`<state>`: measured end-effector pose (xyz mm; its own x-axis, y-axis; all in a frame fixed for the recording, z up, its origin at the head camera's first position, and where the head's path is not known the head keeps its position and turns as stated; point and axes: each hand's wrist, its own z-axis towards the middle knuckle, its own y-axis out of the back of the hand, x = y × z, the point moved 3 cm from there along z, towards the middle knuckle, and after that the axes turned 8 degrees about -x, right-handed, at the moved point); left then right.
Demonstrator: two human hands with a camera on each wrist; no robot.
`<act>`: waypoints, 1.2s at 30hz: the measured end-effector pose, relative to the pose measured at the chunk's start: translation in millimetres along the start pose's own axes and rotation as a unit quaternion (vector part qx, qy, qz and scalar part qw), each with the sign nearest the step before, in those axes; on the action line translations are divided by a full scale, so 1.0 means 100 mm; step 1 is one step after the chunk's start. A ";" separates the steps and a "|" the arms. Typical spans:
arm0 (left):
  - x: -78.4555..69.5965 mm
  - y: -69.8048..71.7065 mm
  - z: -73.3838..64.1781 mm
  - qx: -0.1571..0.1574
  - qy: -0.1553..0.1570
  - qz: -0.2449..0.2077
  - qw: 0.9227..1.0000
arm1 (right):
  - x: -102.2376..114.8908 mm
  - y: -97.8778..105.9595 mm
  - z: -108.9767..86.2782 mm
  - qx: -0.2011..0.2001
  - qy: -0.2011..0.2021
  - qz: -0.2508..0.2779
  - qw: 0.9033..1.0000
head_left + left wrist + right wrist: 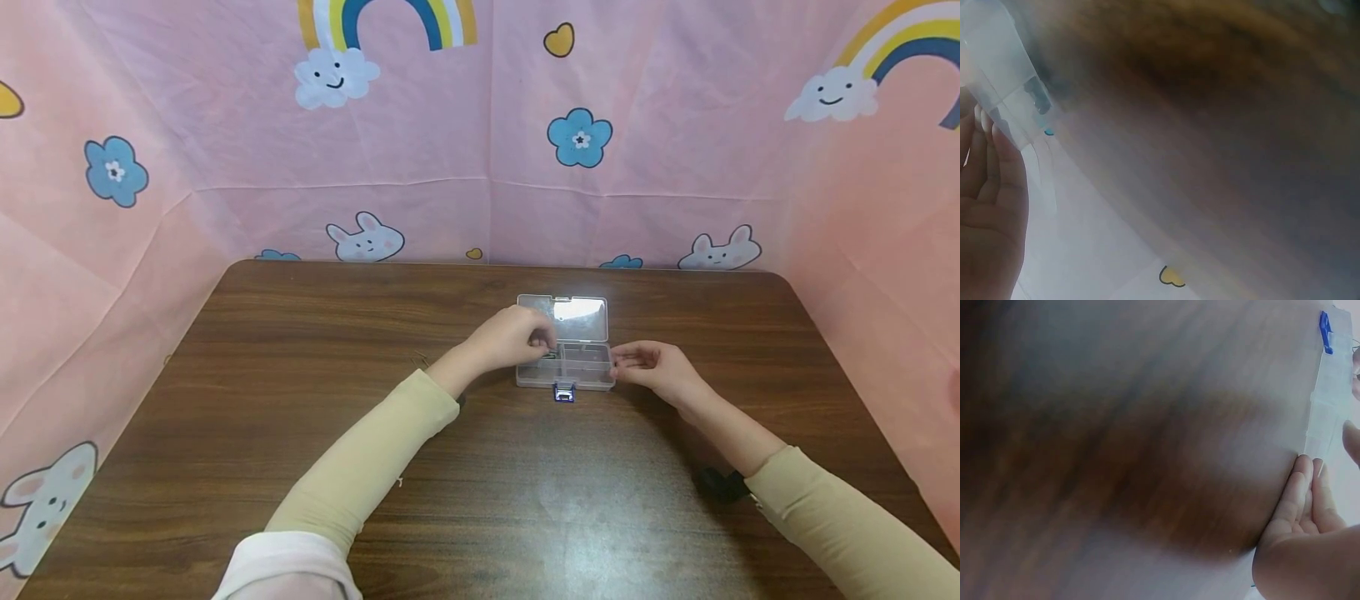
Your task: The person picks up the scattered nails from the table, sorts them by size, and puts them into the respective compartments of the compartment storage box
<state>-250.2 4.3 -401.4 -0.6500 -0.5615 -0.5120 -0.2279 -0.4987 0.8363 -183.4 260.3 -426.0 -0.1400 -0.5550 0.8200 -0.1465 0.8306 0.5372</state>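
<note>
A clear plastic compartment box (587,364) lies on the table with its hinged lid (581,320) raised toward the back. My left hand (513,336) is over the box's left end, its fingers bent down toward a back compartment. Small dark pieces (552,353) show there below the fingertips; whether the fingers pinch one is hidden. In the left wrist view, dark pieces (1037,97) appear through the clear wall. At the box's right end, my right hand (660,367) touches the side with fairly straight fingers (1292,494); its thumb stands apart from them.
A blue latch (564,392) hangs at the box's front edge. Thin wire-like pieces (422,358) lie on the brown table (360,308) behind the left forearm. A small pale scrap (399,482) is near the left sleeve. Pink printed cloth (442,150) surrounds the table.
</note>
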 end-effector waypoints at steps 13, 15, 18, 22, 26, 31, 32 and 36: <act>0.02 0.10 -0.02 0.007 0.011 -0.022 1.000 | 0.03 0.01 -0.02 0.003 0.001 0.005 1.000; 0.03 0.13 -0.04 0.005 0.014 -0.023 1.000 | 0.03 0.01 -0.02 0.004 0.001 0.006 1.000; 0.06 0.18 -0.07 0.002 0.015 -0.019 1.000 | 0.03 0.01 -0.03 0.006 0.000 0.006 1.000; 0.08 0.26 -0.13 -0.002 0.014 -0.005 1.000 | 0.02 0.01 -0.03 0.005 0.000 0.003 1.000; 0.11 0.34 -0.20 -0.002 0.020 0.014 1.000 | 0.02 0.01 -0.04 0.003 -0.001 0.004 1.000; 0.15 0.43 -0.33 0.002 0.024 0.028 0.999 | 0.02 0.00 -0.03 0.002 0.001 0.007 1.000; 0.16 0.45 -0.35 0.002 0.024 0.031 0.999 | 0.02 0.00 -0.03 0.003 0.003 0.008 1.000; 0.22 0.50 -0.46 0.001 0.020 0.033 0.999 | 0.02 0.00 -0.04 0.005 0.005 0.008 1.000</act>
<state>-242.0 -63.5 -379.6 -0.6337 -0.6194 -0.4634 -0.1867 -0.4589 0.8686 -180.1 259.7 -423.3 -0.1321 -0.5415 0.8303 -0.1539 0.8387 0.5225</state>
